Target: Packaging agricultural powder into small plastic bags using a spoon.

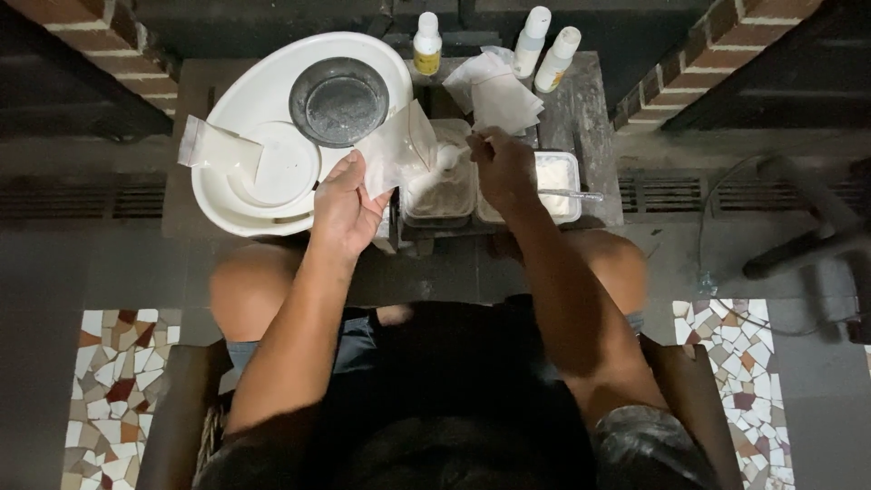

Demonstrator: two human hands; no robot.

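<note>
Head view looks straight down on a seated person's two bare arms reaching over a small dark table (pixel 594 100); the left hand (pixel 343 207) sits near the centre, its fingers (pixel 356 169) pinched shut on the lower edge of a small clear plastic bag (pixel 399 150), which stands tilted with its mouth towards 1 o'clock; the right hand (pixel 504 168), at 3 o'clock from the bag, has its fingers closed around something thin, hard to make out, whose white tip touches the bag's mouth; just under the bag stands a square tub (pixel 440 195) of pale powder, and at 3 o'clock from that a second tub (pixel 558 177) of white powder with a thin stick (pixel 576 193) laid across it.

At 10 o'clock a big white basin (pixel 245 100) rests on the table, holding a dark round dish (pixel 339 100), a white lid (pixel 283 168) and another clear bag (pixel 213 145); at 12 o'clock three small white bottles (pixel 427 41) stand along the far edge, with a loose heap of clear bags (pixel 494 91) just before them; brick pillars (pixel 100 41) flank the table, and mosaic floor tiles (pixel 113 390) show at 8 and 4 o'clock.
</note>
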